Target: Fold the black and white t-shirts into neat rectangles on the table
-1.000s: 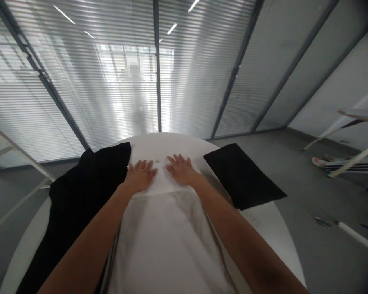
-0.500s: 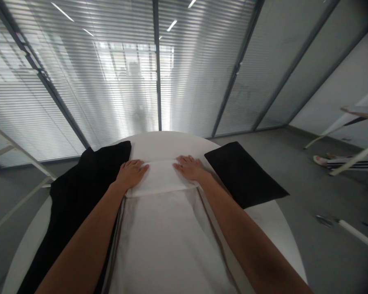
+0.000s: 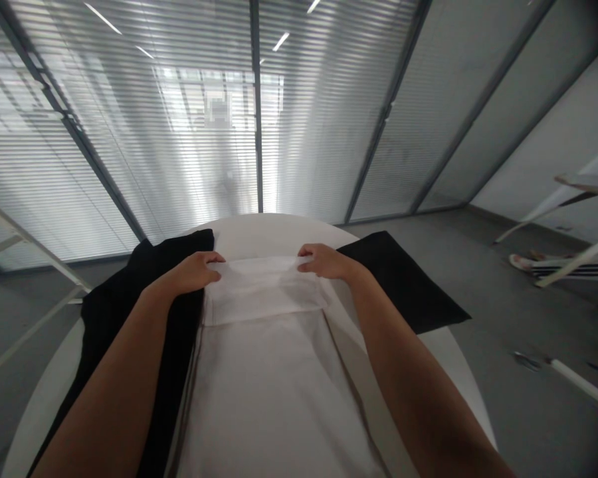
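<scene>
Fingers (image 3: pixel 214 257) of the left hand (image 3: pixel 192 272) and of the right hand (image 3: pixel 326 261) pinch the far corners of a folded white cloth (image 3: pixel 264 358) lying along the round white counter (image 3: pixel 443 358), between a black garment (image 3: pixel 124 312) and a folded black cloth (image 3: pixel 403 292).

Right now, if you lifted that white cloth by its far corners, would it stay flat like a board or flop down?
It would probably flop: the white cloth already lies folded over at its far end, with soft creases. It looks thin and likely light. The left hand and right hand pinch its corners with just fingertips, so it should lift easily.
</scene>
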Demonstrator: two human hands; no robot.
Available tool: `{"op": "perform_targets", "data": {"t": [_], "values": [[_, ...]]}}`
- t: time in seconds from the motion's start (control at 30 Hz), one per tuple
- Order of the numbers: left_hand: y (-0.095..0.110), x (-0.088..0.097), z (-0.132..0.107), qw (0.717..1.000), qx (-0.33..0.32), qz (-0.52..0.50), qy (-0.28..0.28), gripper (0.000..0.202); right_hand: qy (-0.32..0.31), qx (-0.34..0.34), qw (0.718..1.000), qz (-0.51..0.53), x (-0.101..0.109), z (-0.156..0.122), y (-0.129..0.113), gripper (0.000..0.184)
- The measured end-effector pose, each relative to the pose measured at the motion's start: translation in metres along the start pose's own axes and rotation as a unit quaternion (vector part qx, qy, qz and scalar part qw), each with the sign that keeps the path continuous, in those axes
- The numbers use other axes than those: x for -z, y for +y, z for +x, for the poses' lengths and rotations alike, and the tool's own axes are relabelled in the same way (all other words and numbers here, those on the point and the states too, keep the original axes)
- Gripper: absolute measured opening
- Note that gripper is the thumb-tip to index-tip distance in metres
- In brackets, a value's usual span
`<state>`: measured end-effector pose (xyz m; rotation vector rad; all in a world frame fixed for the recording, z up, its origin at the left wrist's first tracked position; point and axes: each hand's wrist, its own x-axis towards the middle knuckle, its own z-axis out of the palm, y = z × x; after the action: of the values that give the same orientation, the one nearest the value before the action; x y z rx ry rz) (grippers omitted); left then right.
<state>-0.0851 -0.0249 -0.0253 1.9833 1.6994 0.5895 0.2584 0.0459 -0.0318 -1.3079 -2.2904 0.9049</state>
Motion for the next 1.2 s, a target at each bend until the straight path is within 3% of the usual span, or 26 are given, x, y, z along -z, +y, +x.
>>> {"op": "perform_targets", "data": {"t": [0.17,0.23,0.37,0.53,0.67,0.73,0.83,0.9,1.0,1.2], "values": [[0.018,0.009,-0.011,0.986,0.136,-0.093,-0.008,0.062,-0.023,-0.023,0.983,0.182,0.005,-0.009,-0.013,0.035],[0.019,0.008,-0.014,0.975,0.173,-0.139,-0.018,0.058,-0.039,-0.037,0.972,0.228,0.003,-0.011,-0.014,0.039],[0.009,0.002,-0.013,0.945,0.217,-0.243,-0.03,0.042,-0.055,-0.062,0.956,0.282,0.0,-0.009,-0.007,0.045],[0.002,-0.001,-0.013,0.926,0.235,-0.296,0.005,0.048,-0.061,-0.079,0.938,0.332,-0.003,-0.004,0.006,0.047],[0.002,-0.001,-0.012,0.919,0.228,-0.319,-0.038,0.049,-0.068,-0.09,0.934,0.339,-0.004,-0.002,0.011,0.046],[0.0,-0.004,-0.01,0.915,0.22,-0.338,-0.028,0.051,-0.059,-0.095,0.93,0.349,-0.004,-0.001,0.01,0.046],[0.001,-0.013,-0.002,0.912,0.192,-0.361,0.03,0.051,-0.026,-0.102,0.923,0.369,-0.005,0.001,0.007,0.044],[0.005,-0.018,0.003,0.909,0.142,-0.374,0.114,0.05,0.026,-0.093,0.916,0.389,-0.004,0.002,0.003,0.041],[0.014,-0.021,0.009,0.883,0.062,-0.401,0.236,0.048,0.109,-0.061,0.898,0.422,-0.002,0.004,-0.002,0.039],[0.012,-0.017,0.01,0.862,0.019,-0.437,0.254,0.05,0.137,-0.044,0.879,0.455,0.0,0.005,-0.008,0.04]]}}
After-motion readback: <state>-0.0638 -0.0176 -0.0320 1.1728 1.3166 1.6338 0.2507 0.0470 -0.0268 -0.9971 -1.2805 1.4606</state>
